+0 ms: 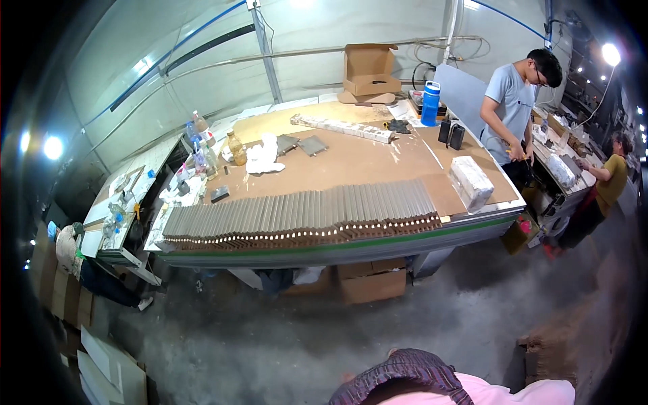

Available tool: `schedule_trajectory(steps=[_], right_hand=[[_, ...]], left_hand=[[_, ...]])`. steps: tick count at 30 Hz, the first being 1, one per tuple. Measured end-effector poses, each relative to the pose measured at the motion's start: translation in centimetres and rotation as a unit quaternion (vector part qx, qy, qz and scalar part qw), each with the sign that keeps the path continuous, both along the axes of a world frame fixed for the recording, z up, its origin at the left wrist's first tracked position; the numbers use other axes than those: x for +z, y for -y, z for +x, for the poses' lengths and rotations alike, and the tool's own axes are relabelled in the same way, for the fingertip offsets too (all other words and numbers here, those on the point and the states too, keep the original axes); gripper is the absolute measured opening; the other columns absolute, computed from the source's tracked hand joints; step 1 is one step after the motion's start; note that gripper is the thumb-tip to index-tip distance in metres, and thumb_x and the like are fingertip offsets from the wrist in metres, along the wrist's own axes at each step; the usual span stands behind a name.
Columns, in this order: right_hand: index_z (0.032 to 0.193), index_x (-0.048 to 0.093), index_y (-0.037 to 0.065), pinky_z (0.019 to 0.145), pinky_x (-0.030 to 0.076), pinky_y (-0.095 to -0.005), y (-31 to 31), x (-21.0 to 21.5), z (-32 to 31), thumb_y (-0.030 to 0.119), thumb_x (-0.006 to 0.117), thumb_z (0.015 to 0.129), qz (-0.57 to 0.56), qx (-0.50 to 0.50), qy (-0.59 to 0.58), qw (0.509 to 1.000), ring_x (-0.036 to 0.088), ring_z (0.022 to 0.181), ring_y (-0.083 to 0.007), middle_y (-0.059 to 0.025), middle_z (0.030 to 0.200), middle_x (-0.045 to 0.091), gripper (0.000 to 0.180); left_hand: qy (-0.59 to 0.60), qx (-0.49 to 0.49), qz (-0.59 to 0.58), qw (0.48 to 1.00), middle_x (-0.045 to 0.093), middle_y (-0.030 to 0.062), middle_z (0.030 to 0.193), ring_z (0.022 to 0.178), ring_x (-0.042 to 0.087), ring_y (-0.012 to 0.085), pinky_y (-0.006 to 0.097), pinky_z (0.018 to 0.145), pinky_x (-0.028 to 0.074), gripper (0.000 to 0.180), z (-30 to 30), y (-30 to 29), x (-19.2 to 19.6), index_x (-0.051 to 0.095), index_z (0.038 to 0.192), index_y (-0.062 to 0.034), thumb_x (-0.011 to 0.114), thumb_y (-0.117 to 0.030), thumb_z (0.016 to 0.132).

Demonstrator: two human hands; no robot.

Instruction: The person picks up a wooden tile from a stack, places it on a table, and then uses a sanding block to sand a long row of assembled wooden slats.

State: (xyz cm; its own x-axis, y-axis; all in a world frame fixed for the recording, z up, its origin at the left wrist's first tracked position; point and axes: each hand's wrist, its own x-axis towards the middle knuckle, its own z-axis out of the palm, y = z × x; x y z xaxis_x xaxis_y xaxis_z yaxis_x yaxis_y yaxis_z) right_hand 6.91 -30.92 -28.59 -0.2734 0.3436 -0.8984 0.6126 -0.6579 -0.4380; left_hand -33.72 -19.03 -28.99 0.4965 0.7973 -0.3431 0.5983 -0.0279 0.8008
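Note:
Neither of my hands can be made out. On the workbench ahead, a long row of thin grey-brown slats stands closely packed along the front edge, with small white spots along its lower side. Behind it lie two flat grey plates, a crumpled white cloth or paper and a long white-wrapped bar. A white-wrapped block rests near the right corner. A small dark block sits at the row's left. Close at the lower edge is a person in a striped dark head covering and pink top.
Bottles crowd the bench's left end. A blue bottle, two black devices and an open cardboard box stand farther back. Another person works at the right. A carton is under the bench; white panels lean lower left.

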Motion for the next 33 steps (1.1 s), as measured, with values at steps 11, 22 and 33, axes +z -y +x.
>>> schedule_trajectory(steps=[11, 22, 33], right_hand=[[0.073, 0.067, -0.002, 0.051, 0.037, -0.0315, -1.3, 1.1, -0.8, 0.033, 0.069, 0.091, -0.016, -0.007, 0.007, 1.000, 0.046, 0.060, -0.0074, -0.0011, 0.067, 0.063, 0.039], [0.072, 0.067, -0.001, 0.050, 0.036, -0.0305, 1.7, 1.8, -0.3, 0.035, 0.068, 0.093, -0.037, -0.038, 0.005, 0.999, 0.044, 0.058, -0.0074, -0.0012, 0.065, 0.062, 0.041], [0.072, 0.066, 0.000, 0.049, 0.034, -0.0296, 5.4, 4.7, 0.7, 0.036, 0.067, 0.094, -0.112, -0.109, -0.045, 0.987, 0.042, 0.057, -0.0075, -0.0012, 0.064, 0.061, 0.043]], left_hand=[[0.012, 0.018, -0.005, 1.000, 0.070, 0.0132, 0.086, 0.083, 0.067, 0.0264, 0.037, 0.074, 0.053, 0.028, -1.5, 1.4, 0.1, 0.066, 0.100, -0.0026, 0.062, -0.024, 0.083], [0.028, 0.024, -0.014, 0.999, 0.070, 0.0125, 0.083, 0.080, 0.067, 0.0242, 0.035, 0.072, 0.052, 0.027, -0.8, 3.0, -0.5, 0.067, 0.095, 0.0009, 0.062, -0.022, 0.082], [-0.043, 0.003, -0.085, 0.995, 0.070, 0.0119, 0.081, 0.078, 0.067, 0.0219, 0.032, 0.070, 0.052, 0.027, -6.9, 6.5, 2.4, 0.068, 0.089, 0.0043, 0.062, -0.020, 0.081]])
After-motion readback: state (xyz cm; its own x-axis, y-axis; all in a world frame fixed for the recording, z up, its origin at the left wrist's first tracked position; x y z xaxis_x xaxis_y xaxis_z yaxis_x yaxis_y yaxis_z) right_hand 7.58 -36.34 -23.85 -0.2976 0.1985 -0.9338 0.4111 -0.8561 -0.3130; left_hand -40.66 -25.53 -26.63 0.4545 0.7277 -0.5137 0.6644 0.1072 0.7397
